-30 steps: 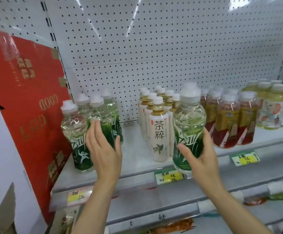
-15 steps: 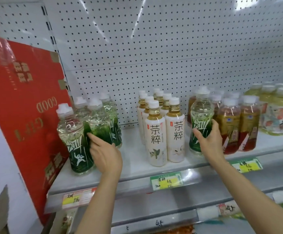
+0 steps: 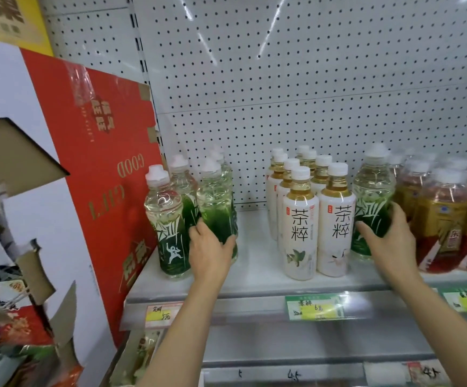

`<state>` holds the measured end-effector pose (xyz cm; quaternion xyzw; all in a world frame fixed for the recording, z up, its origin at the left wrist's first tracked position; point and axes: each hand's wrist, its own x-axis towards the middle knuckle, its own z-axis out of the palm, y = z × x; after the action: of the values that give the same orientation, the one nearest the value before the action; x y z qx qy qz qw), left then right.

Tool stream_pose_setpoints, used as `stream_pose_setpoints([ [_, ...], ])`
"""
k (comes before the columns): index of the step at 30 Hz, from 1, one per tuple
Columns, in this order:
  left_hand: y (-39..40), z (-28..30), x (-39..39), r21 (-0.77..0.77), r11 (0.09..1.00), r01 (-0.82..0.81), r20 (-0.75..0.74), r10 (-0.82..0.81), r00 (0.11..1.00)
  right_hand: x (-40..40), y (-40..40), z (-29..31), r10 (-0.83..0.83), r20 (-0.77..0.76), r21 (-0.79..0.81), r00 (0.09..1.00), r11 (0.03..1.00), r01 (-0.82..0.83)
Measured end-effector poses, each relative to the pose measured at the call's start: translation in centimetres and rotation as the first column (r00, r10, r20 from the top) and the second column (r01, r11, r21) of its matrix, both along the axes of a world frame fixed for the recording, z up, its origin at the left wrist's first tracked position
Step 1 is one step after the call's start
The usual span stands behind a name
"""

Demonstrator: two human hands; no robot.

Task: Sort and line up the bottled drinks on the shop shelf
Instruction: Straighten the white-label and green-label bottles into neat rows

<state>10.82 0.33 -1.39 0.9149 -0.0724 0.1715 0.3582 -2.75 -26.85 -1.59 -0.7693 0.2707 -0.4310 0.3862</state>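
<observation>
Left hand (image 3: 210, 254), grip clamped on clear green-labelled bottle (image 3: 217, 202) at left of white shelf (image 3: 254, 272). Right hand (image 3: 388, 244) wrapped round matching green bottle (image 3: 371, 196), standing between white tea bottles (image 3: 335, 219) and amber red-labelled bottles (image 3: 441, 219).

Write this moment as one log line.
left hand: grips green bottle | right hand: grips stray green bottle beside white bottles

Left hand (image 3: 211, 251) grip on green bottle (image 3: 217, 208), right hand (image 3: 388, 244) on stray green bottle (image 3: 371, 202)
</observation>
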Motion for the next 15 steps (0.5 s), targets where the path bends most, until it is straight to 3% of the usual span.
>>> stream_pose_setpoints([
  [4, 0.0, 0.4, -0.1, -0.034, 0.994, 0.104, -0.031, -0.105, 0.994, -2.5, 3.6, -0.5, -0.142, 0.218, -0.248, 0.966, 0.949, 0.196],
  [8, 0.2, 0.6, -0.6, -0.110, 0.976, 0.187, -0.037, -0.192, 0.981, -3.0, 8.2, -0.7, 0.106, 0.384, -0.489, 0.917, 0.866, 0.104],
  [11, 0.6, 0.6, -0.6, -0.064, 0.978, 0.197, -0.037, -0.199, 0.979, -1.6, 11.8, -1.1, 0.329, 0.282, -0.620, 0.901, 0.779, -0.091],
  [15, 1.7, 0.2, -0.9, -0.062, 0.965, 0.255, -0.028, -0.257, 0.966, 2.2, 16.5, -1.8, 0.448, -0.026, -0.472, 0.894, 0.782, -0.406],
])
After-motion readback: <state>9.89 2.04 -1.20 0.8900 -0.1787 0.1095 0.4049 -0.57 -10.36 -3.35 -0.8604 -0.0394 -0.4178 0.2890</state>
